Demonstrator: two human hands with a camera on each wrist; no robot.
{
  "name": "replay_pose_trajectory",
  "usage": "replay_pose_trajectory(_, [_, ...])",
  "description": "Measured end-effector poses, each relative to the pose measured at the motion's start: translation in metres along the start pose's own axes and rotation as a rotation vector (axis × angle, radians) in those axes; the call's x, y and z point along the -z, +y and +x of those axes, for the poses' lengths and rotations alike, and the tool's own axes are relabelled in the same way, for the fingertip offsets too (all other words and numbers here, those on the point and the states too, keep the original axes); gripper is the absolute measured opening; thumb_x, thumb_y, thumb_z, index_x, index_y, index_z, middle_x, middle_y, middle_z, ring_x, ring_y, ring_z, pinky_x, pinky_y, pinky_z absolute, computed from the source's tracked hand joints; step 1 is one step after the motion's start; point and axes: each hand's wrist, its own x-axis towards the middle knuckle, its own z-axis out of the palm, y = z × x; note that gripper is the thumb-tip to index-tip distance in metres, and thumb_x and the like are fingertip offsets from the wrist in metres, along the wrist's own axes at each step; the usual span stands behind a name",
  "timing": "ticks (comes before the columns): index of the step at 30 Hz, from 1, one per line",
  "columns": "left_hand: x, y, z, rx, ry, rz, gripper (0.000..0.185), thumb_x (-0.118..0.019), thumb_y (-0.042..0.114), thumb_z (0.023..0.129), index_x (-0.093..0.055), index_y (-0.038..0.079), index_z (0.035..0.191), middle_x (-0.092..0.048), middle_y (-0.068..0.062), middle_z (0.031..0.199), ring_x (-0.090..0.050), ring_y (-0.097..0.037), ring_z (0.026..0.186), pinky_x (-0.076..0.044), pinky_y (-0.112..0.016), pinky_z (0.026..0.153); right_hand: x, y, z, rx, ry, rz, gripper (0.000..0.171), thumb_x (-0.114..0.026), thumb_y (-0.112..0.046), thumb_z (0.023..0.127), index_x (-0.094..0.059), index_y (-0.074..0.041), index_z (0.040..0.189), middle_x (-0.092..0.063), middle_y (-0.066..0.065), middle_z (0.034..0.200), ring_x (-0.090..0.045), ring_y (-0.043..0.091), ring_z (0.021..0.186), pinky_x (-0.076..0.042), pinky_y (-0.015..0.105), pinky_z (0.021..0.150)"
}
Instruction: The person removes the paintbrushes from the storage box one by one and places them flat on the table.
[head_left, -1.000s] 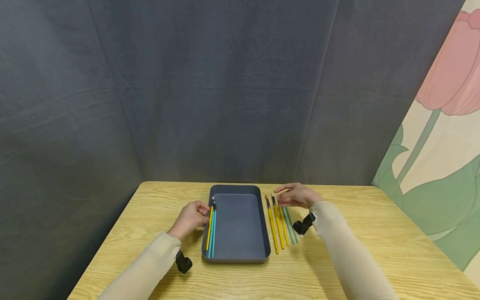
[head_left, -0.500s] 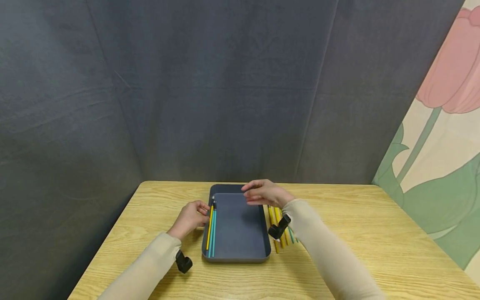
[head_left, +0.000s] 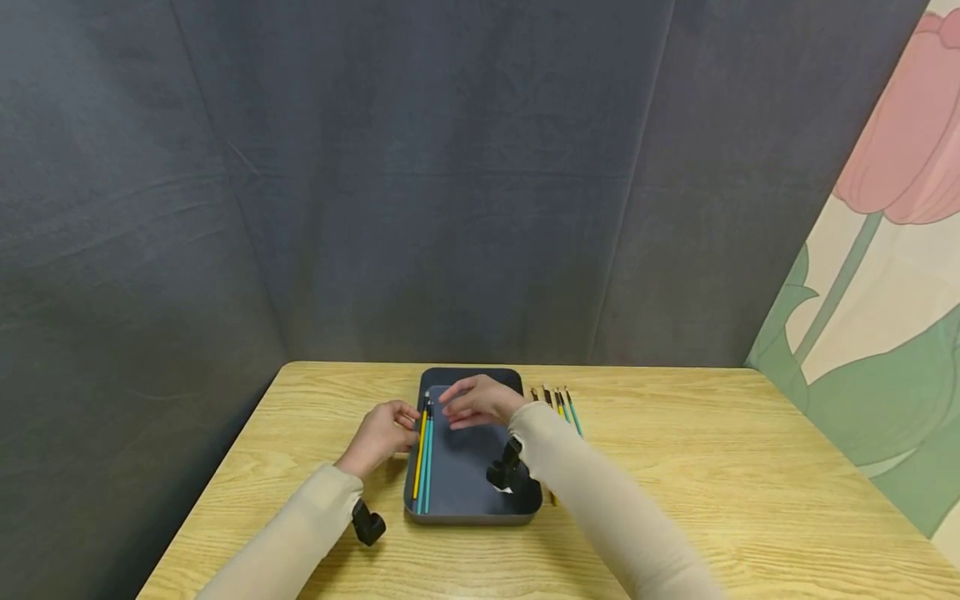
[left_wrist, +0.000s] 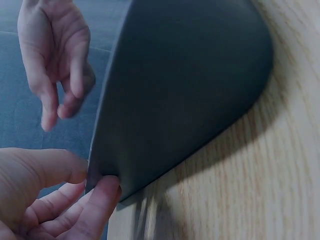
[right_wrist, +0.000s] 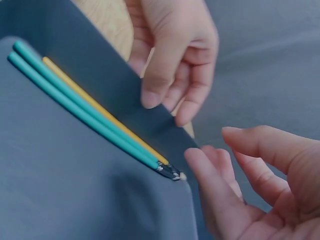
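Note:
My left hand [head_left: 381,437] pinches the left rim of a dark grey rectangular tray [head_left: 472,518]. In the right wrist view its thumb lies over the rim, with the other fingers outside the wall. Along the tray's left side lie a yellow paintbrush [head_left: 420,458] and two teal paintbrushes [right_wrist: 85,110], bristles pointing to the far end. Over the tray hovers my right hand [head_left: 482,402], its fingers loosely bent and apart, holding nothing. It is just right of these brushes' bristle ends, not touching them.
On the table [head_left: 712,467], right of the tray, lie several yellow and teal paintbrushes [head_left: 573,412], partly hidden by my right sleeve. A dark grey curtain [head_left: 450,208] hangs behind the table. A wall painted with a flower [head_left: 892,142] is at the right.
My right hand has moved left from above the brushes on the table to above the tray. My left hand has stayed at the tray's rim, and the tray has not moved.

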Motion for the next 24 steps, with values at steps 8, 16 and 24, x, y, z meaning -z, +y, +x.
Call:
replay_pose_trajectory(8, [0.001, 0.000, -0.001, -0.004, -0.005, -0.007, 0.032, -0.067, -0.008, 0.075, -0.063, -0.005, 0.107, -0.060, -0.017, 0.096, -0.061, -0.018, 0.072, -0.060, -0.032, 0.062, -0.022, 0.006, 0.012, -0.038, 0.009, -0.070, 0.027, -0.065, 0.003, 0.086, -0.064, 0.006, 0.112, -0.068, 0.011, 0.083, -0.060, 0.013, 0.065, -0.060, 0.037, 0.080])
replay_pose_trajectory(16, [0.001, 0.000, -0.002, 0.002, -0.012, -0.012, 0.031, -0.067, -0.008, 0.076, -0.063, -0.004, 0.107, -0.059, -0.014, 0.094, -0.062, -0.018, 0.073, -0.060, -0.032, 0.063, -0.031, 0.013, 0.022, -0.073, 0.061, -0.097, 0.023, -0.065, 0.006, 0.085, -0.066, 0.007, 0.108, -0.062, 0.004, 0.072, -0.057, 0.012, 0.061, -0.061, 0.036, 0.077])
replay_pose_trajectory(24, [0.002, 0.000, -0.002, 0.005, -0.009, -0.011, 0.032, -0.067, -0.009, 0.076, -0.063, -0.004, 0.107, -0.060, -0.016, 0.095, -0.061, -0.018, 0.072, -0.060, -0.031, 0.062, -0.035, 0.014, 0.026, -0.096, 0.102, -0.102, 0.022, -0.063, 0.008, 0.084, -0.065, 0.009, 0.106, -0.059, 0.002, 0.069, -0.053, 0.012, 0.060, -0.060, 0.035, 0.078])
